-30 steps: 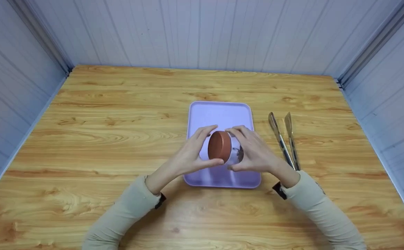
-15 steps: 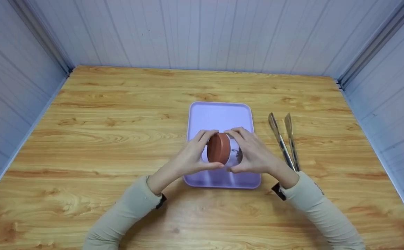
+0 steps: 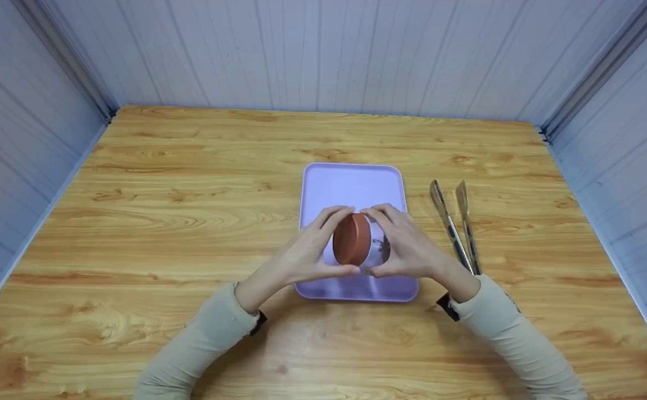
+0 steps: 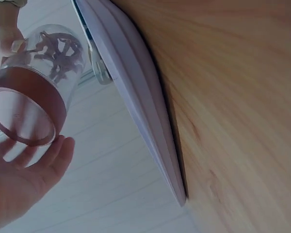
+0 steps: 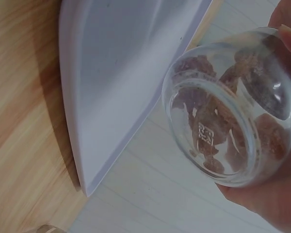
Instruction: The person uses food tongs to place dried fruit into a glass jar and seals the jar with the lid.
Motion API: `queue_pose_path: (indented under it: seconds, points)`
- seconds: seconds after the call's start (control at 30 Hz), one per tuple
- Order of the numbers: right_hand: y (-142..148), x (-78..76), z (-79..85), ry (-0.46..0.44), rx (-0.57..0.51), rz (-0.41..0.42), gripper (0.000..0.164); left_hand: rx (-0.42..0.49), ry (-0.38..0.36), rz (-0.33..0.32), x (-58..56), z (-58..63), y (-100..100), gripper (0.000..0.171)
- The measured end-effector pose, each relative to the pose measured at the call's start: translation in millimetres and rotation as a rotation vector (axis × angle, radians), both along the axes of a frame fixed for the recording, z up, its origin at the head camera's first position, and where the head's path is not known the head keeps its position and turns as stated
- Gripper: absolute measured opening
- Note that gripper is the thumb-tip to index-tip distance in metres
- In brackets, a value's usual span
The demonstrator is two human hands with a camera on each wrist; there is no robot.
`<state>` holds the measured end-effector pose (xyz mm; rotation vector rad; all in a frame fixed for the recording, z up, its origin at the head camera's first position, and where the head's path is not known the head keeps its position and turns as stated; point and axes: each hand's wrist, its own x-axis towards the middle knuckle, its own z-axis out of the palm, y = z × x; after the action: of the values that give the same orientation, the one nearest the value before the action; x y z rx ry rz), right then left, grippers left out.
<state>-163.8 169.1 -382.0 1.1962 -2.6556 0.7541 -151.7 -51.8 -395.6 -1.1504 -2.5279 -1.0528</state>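
Note:
A clear jar (image 5: 211,145) is held tilted on its side above the purple tray (image 3: 351,183), with several dried, dark reddish-brown pieces inside. Its brown lid (image 3: 352,239) faces left and sits on the mouth. My left hand (image 3: 307,255) grips the lid, thumb at the near side and fingers over the far side; the left wrist view shows the fingertips at the lid's rim. My right hand (image 3: 412,250) holds the jar's body around its side, and the base of the jar faces the camera in the right wrist view.
Metal tongs (image 3: 448,222) lie on the wooden table (image 3: 190,183) to the right of the tray, their near end hidden behind my right wrist. Pale panelled walls (image 3: 318,55) enclose the table at the back and on both sides.
Both hands and the jar have come slightly nearer to me. My left fingers have closed around the lid and shifted along its rim, while the lid remains at the mouth.

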Motion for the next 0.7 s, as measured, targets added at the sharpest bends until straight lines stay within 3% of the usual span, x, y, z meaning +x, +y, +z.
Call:
queue_pose_path:
  seconds: [0.17,0.3,0.43,0.7]
  points:
    - [-0.6,0.3,1.7,0.013,0.017,-0.010,0.092,0.020,-0.196,0.121,3.6,-0.1,5.9,0.089]
    - [-1.2,0.8,1.6,0.023,0.021,-0.008,0.091,0.047,-0.241,0.127,4.1,-0.6,8.1,0.088]
    - [-1.4,0.8,0.5,0.045,0.014,0.007,0.092,0.044,-0.182,0.107,3.9,-1.6,7.6,0.085]
    - [-2.9,-0.1,-2.2,0.100,-0.017,0.035,0.091,-0.026,0.032,0.078,2.9,-1.8,4.3,0.084]
